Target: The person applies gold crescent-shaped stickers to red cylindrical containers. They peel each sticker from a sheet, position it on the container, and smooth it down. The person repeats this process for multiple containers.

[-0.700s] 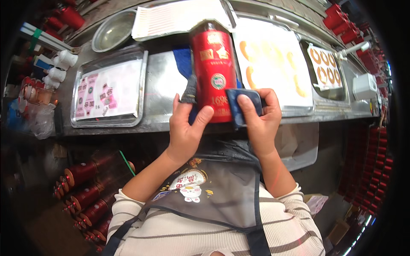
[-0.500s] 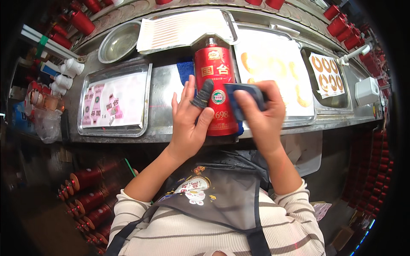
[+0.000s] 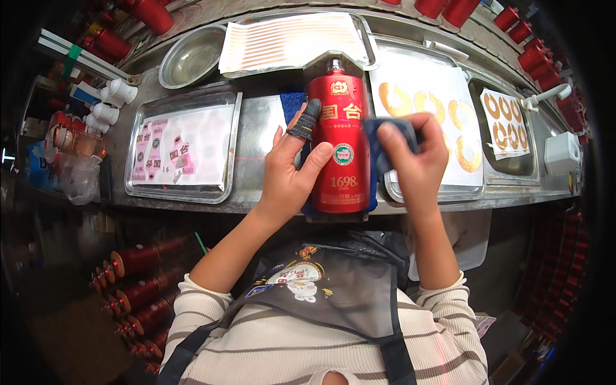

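A red bottle [image 3: 341, 168] with gold lettering and a round green-and-white emblem lies neck-away on a dark blue cloth [image 3: 293, 106]. My left hand [image 3: 287, 176] holds the bottle along its left side, the thumb on its front. A dark ribbed finger cot [image 3: 306, 120] covers the index finger, which rests on the label. My right hand [image 3: 423, 157] is closed on a dark blue flat scraper [image 3: 391, 142], just off the bottle's right side. Motion blurs the scraper, so I cannot tell whether it touches the bottle.
To the left, a metal tray [image 3: 232, 131] holds pink label sheets; a metal bowl [image 3: 192, 56] stands behind it. A striped sheet [image 3: 292, 42] lies at the back. On the right are gold ring-shaped labels [image 3: 462, 119], a sink [image 3: 529, 168] and a white container [image 3: 561, 154]. Several red bottles [image 3: 138, 256] stand below left.
The bottle, trays and bench appear further right and slightly lower in view. My right hand has moved the scraper from the bottle's front to its right edge. The left hand's fingers are closer round the bottle.
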`<state>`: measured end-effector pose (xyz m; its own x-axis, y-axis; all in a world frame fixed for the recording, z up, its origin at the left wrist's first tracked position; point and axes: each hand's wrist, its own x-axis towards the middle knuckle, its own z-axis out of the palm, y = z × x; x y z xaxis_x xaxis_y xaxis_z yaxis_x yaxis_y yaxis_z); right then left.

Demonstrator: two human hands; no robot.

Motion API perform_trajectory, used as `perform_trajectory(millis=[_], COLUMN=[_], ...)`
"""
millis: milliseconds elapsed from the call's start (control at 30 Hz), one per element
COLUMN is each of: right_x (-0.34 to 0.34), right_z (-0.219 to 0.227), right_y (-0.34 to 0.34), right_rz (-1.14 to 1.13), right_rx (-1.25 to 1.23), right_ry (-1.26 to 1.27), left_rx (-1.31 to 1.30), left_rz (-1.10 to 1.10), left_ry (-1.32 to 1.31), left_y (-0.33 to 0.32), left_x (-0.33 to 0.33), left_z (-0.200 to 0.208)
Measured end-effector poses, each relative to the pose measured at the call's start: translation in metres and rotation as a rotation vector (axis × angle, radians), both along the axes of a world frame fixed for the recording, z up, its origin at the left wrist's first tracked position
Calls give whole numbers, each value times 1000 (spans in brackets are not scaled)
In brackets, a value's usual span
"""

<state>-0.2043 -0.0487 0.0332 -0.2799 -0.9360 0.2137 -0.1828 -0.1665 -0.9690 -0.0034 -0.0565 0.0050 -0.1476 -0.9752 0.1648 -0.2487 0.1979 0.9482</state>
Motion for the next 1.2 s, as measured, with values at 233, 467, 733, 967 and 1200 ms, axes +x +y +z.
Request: perform_trajectory(millis=[233,467,733,967,1200], right_x=[-43,-46,-39,-42,-51], right_z=[-43,-30,-21,-22,2], right_y=[12,-1,-6,-14,-42], right_rz=[-128,125,97,95,150], right_rx=[92,232,313,345,407], right_ry=[-52,-414,-424,-456,-240], left_rx=[-61,-225,52,177,-225], left_rz=[94,474,506,433,398], left_ry=[-104,-136,-825,-839,-1043], left_y=[-26,-172,-318,-357,-331], left_x=[18,102,124,136,118], left_z=[20,25,13,4,35])
